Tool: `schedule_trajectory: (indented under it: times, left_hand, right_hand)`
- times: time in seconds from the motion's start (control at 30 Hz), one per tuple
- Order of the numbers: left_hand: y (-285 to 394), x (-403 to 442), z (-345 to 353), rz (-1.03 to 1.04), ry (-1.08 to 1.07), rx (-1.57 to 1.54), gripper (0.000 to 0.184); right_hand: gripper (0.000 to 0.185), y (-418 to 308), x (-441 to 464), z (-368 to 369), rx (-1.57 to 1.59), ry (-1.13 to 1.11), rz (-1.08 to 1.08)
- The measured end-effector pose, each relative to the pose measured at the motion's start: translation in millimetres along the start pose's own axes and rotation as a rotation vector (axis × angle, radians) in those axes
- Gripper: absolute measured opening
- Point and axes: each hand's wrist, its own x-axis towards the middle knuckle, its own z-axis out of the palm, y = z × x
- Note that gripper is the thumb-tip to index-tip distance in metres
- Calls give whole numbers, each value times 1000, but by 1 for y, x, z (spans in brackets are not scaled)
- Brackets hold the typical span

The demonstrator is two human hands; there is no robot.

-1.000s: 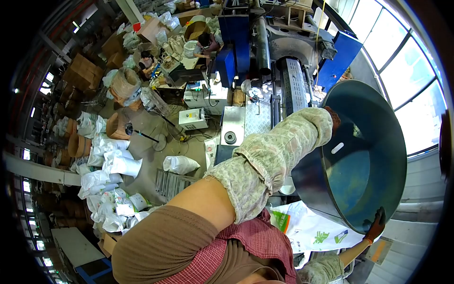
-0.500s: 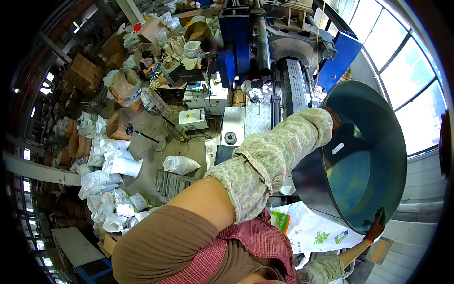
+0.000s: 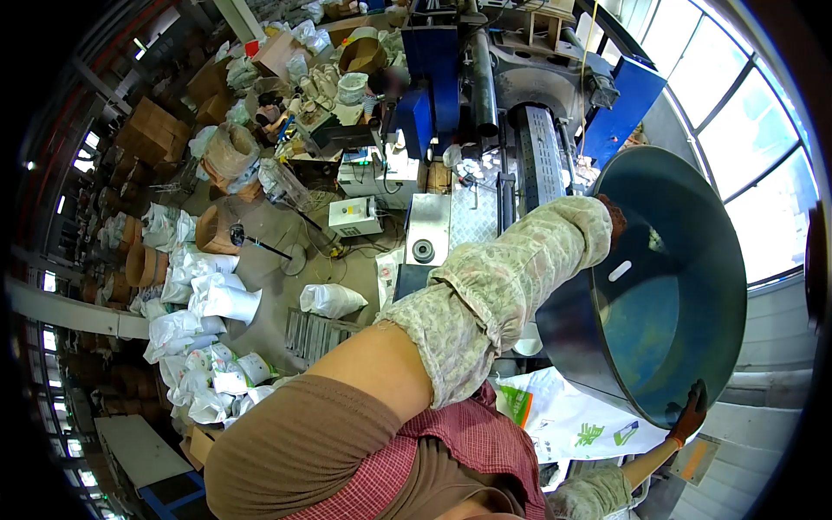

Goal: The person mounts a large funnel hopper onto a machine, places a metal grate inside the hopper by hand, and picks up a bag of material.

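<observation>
A large dark blue-green metal hopper (image 3: 646, 321) fills the right side, its wide mouth tilted towards me. An oval slot is cut through its wall, and a small pale patch shows inside. My left hand (image 3: 614, 222), in a brown glove under a camouflage oversleeve, is at the upper-left rim; its fingers are mostly hidden. At the lower-right rim, my right hand (image 3: 691, 418), in a brown-orange glove, is closed over the edge with dark fingertips inside. A white printed sack (image 3: 585, 425) lies below the hopper.
Blue machinery (image 3: 429, 78) with a perforated guard (image 3: 539, 156) stands ahead. White sacks (image 3: 224, 296) and brown drums line the left floor. A stand (image 3: 269, 247), a white box unit (image 3: 353, 218) and cables are nearer. Another person (image 3: 269, 113) is at the back. Windows are at right.
</observation>
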Motion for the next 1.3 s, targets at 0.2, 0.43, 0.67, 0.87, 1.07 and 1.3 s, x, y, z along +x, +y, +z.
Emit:
schedule_trajectory:
  times: [0.2,0.43,0.67,0.87,1.07,1.3]
  left_hand:
    - [1,-1,-8,-38,-89,-60,31]
    - [2,-2,-6,-41,-91,-25,31]
    - [2,-4,-8,-12,-75,-30,33]
    - [0,-4,-12,19,-60,-39,34]
    - [2,-9,-18,-1,-82,-20,37]
    - [4,-4,-8,-66,-14,8,34]
  right_hand:
    - [30,9,3,-2,31,-5,-10]
    - [31,11,4,-2,20,-18,-19]
    - [31,2,2,0,50,-9,-9]
    - [31,-2,0,0,25,-18,4]
    - [31,-6,-1,1,37,-22,16]
    - [31,2,2,-2,11,-35,-20]
